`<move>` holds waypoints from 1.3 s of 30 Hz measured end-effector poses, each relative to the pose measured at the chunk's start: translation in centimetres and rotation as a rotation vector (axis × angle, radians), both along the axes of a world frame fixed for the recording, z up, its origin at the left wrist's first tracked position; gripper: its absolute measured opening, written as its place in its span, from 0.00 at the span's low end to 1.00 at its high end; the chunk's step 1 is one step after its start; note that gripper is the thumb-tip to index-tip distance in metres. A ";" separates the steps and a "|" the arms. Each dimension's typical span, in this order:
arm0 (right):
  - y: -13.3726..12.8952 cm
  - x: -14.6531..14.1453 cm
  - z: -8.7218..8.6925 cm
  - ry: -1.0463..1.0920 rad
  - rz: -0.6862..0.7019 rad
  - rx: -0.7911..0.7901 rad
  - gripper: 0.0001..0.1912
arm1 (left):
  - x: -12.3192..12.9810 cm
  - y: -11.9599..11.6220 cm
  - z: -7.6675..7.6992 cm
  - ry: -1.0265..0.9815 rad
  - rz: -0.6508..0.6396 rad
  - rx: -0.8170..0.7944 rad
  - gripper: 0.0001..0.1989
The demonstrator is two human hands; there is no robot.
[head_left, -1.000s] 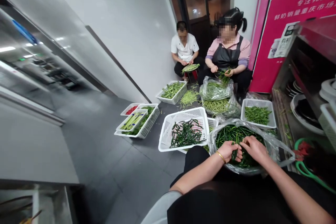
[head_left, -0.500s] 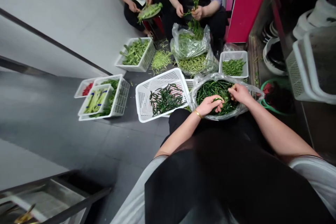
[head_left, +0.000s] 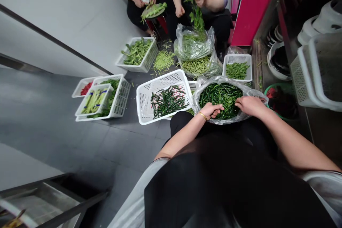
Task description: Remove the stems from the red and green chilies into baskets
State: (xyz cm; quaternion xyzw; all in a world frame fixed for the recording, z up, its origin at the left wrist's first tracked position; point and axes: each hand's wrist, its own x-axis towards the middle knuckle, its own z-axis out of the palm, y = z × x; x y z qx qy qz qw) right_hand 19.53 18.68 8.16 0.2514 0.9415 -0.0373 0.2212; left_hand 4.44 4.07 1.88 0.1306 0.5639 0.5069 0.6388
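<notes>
Thin dark green chilies [head_left: 213,92] fill a clear plastic bag [head_left: 196,104] that lies open in front of my lap. Over its near left part, my left hand [head_left: 212,110] is closed, with green chilies in its curled fingers, mostly hidden. My right hand [head_left: 250,105] is at the bag's right side, thumb and fingers pinched together; what they hold, if anything, is too small to make out. Paler green bits lie on top of the chilies between my hands. Left of the bag, a tilted white basket [head_left: 144,96] holds more dark green chilies [head_left: 168,102].
Two people sit opposite; one holds leafy green stems [head_left: 197,14]. Between us are a bag of cut green stems [head_left: 196,65] and a white basket of greens [head_left: 248,62]. Stacked white baskets [head_left: 123,96] stand left. A green basin [head_left: 283,115] and a shelf are on the right.
My hands have drawn apart: the left moved slightly left and down, the right moved right. The person opposite has raised the leafy stems and separated their hands.
</notes>
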 end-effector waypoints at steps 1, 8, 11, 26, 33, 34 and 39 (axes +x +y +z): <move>0.0 -0.1 0.1 -0.024 -0.013 -0.004 0.18 | 0.1 0.2 0.2 -0.002 -0.003 0.001 0.14; 0.2 0.4 -3.9 -0.134 -0.096 -0.063 0.21 | -0.2 -0.4 0.0 0.031 0.083 -0.001 0.11; 0.5 0.4 -4.8 -0.069 -0.096 -0.064 0.16 | -0.2 -0.7 -0.5 0.071 0.079 0.016 0.09; 0.5 -1.8 -0.3 0.700 -0.268 -0.496 0.21 | 0.9 1.6 2.6 0.803 -0.038 0.463 0.07; -3.4 -0.6 -1.4 0.993 -0.420 -0.262 0.24 | 1.0 1.0 1.4 0.450 0.138 0.142 0.15; -3.3 0.0 -1.8 0.957 -0.428 -0.241 0.23 | 0.5 0.7 0.9 0.433 0.195 0.073 0.15; -2.0 1.3 -4.6 0.156 -0.181 -0.135 0.15 | -2.0 -0.8 0.5 0.040 0.285 0.047 0.15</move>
